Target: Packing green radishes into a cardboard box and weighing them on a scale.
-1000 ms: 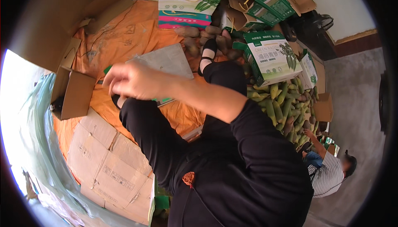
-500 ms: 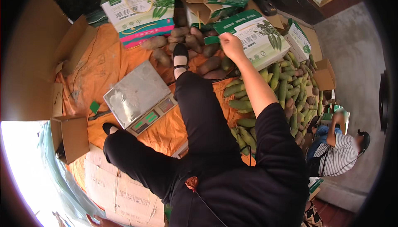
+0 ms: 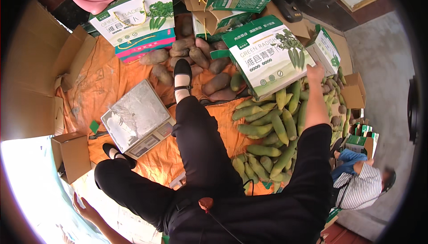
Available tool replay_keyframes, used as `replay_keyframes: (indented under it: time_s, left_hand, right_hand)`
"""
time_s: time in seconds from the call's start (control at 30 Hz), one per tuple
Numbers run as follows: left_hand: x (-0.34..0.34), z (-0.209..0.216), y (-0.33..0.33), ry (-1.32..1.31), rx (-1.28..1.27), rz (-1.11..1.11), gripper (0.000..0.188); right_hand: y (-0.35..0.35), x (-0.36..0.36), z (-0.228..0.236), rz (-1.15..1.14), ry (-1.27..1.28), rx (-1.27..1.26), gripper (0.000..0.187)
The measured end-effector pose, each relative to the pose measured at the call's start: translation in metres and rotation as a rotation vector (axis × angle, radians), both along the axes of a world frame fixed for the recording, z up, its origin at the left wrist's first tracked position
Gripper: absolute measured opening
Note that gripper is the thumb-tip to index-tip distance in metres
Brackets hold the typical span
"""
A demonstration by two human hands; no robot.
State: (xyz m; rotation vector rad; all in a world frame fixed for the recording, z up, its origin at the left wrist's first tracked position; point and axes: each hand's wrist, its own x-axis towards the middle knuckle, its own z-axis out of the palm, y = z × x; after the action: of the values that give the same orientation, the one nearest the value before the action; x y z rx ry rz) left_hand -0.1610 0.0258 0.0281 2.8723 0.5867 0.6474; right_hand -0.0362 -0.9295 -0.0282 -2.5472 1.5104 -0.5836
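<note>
1. Green-and-white carton [image 3: 267, 57]: up and left of the right hand [image 3: 315, 73], the nearer of 2; long axis hard to judge.
2. Right hand: at carton's lower right corner, apparently touching; finger closure cannot be told.
3. Left hand [image 3: 89, 213]: empty, fingers spread, well apart.
4. Edges: lower, over green radishes [image 3: 279, 130]; right, beside smaller carton [image 3: 326, 54].
5. Room: orange sheet [image 3: 223, 123], lower left.

A produce-packing space is indicated by long green root vegetables [image 3: 267, 126] heaped loose at floor level, a creased orange ground sheet [image 3: 98, 79] on which a flat silver metal weighing scale [image 3: 136, 114] is set, and green-and-white printed cardboard boxes [image 3: 269, 65].
</note>
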Motion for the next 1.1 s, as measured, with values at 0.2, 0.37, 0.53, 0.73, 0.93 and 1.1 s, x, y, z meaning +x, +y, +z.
replay_keyframes:
  time_s: [0.2,0.37,0.53,0.73,0.93,1.1]
  left_hand:
    - [0.010,-0.003,-0.007,0.057,-0.107,0.110,0.031]
    - [0.005,-0.011,0.013,0.071,-0.195,0.141,0.034]
    - [0.014,0.000,-0.001,0.110,-0.140,0.156,0.035]
    - [0.031,-0.003,0.008,0.028,-0.217,0.108,0.034]
    - [0.074,0.003,-0.008,-0.035,-0.102,-0.099,0.033]
    - [0.108,0.014,-0.036,-0.099,-0.188,-0.262,0.034]
  right_hand:
    - [-0.066,0.003,-0.016,0.118,0.161,0.000,0.088]
    - [-0.108,0.005,-0.054,0.205,0.121,0.093,0.098]
    - [-0.105,0.001,-0.045,0.137,0.271,0.131,0.090]
    - [-0.040,-0.040,-0.027,0.084,-0.001,-0.077,0.048]
    - [0.035,-0.118,-0.040,0.173,-0.449,-0.005,0.034]
    - [0.143,-0.172,-0.035,0.066,-0.710,0.248,0.031]
